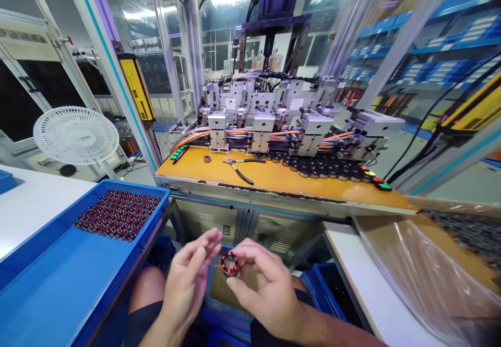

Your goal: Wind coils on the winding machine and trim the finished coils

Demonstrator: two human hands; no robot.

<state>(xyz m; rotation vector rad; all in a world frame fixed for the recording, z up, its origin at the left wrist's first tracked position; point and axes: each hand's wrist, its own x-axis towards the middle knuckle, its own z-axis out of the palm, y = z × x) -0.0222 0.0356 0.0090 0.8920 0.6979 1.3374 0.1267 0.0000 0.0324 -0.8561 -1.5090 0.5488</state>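
Between the thumb and fingers of my right hand (266, 279) is a small ring-shaped motor stator (229, 264) with red wire windings, its open face turned toward me. Just left of it, my left hand (190, 274) is raised with its fingers stretched out and nothing visible in it. A small gap shows between the left fingers and the stator. Both hands are over my lap, in front of the machine's orange work surface (188, 172). On that surface lie a pair of pliers (239, 170) and a single stator (207, 158).
A blue tray (50, 274) at left holds many small wound parts (117, 214). Dark round parts (313, 167) stand in rows before the winding machine (264, 122). At right is a plastic-lined box (415, 263). A white fan (76, 135) stands at far left.
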